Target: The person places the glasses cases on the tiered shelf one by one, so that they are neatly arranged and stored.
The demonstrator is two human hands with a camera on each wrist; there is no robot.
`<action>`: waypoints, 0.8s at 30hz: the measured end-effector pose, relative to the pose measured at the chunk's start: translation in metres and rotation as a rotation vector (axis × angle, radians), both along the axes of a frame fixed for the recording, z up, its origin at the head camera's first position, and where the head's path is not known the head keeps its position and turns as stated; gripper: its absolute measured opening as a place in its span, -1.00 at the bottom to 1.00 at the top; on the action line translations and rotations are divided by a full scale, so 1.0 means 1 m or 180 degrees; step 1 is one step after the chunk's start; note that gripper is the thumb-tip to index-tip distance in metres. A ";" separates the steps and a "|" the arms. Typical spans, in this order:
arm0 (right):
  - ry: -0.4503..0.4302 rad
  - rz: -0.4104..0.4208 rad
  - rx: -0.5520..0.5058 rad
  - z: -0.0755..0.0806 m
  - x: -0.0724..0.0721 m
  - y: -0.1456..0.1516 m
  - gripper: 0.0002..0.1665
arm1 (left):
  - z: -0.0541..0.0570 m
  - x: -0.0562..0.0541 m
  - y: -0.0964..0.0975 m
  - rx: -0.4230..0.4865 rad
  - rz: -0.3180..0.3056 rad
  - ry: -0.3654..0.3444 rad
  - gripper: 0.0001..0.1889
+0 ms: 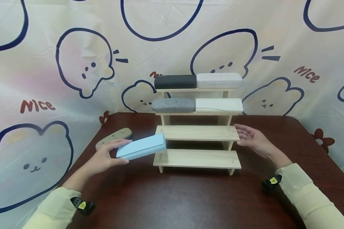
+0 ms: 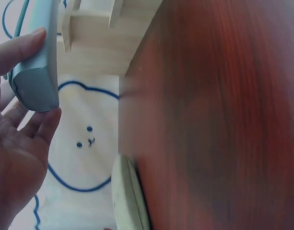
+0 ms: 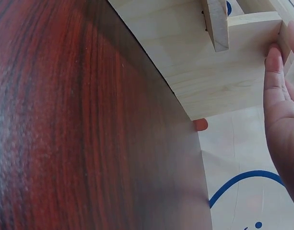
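My left hand (image 1: 104, 158) holds a light blue glasses case (image 1: 143, 146) by its left end, thumb below and fingers above. The case is raised in front of the left side of a pale wooden stepped rack (image 1: 197, 159). In the left wrist view the thumb lies on one face of the case, with fingertips against its end. My right hand (image 1: 255, 141) is at the right end of the rack's second step from the bottom, fingers fairly straight. In the right wrist view a fingertip touches the wood or lies very close to it.
A beige case (image 1: 114, 138) lies on the dark red-brown table (image 1: 189, 200), left of the rack. The upper steps bear a black case (image 1: 175, 82), a white case (image 1: 218, 80), a grey felt case (image 1: 173, 105) and another white case (image 1: 219, 105). A printed curtain (image 1: 160, 57) hangs behind.
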State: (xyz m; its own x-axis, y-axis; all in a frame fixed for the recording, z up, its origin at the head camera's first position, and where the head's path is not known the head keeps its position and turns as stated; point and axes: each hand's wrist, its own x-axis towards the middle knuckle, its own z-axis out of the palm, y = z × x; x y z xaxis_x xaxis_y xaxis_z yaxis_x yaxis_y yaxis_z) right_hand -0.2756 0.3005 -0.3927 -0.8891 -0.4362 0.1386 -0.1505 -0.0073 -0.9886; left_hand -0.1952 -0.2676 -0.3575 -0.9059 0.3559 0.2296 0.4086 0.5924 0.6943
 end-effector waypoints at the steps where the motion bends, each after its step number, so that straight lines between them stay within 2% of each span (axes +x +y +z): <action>1: 0.0001 0.0005 0.0002 0.000 0.000 0.000 -0.13 | 0.001 -0.001 0.004 0.0001 -0.0019 0.0011 -0.31; 11: 0.0009 0.0033 0.0001 0.000 -0.001 0.000 -0.10 | 0.013 -0.006 0.043 0.0042 -0.0183 0.0097 -0.33; 24: -0.0015 0.0017 0.0010 0.002 0.001 -0.001 -0.09 | 0.022 -0.023 0.088 0.0199 -0.0338 0.0077 -0.33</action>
State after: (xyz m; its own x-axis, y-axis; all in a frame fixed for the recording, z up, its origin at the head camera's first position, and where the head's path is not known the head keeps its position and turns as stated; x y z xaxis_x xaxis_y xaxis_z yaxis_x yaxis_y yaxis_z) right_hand -0.2749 0.2999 -0.3906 -0.8874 -0.4415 0.1328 -0.1457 -0.0048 -0.9893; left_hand -0.2182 -0.1796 -0.3353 -0.8578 0.4338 0.2758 0.4839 0.5007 0.7177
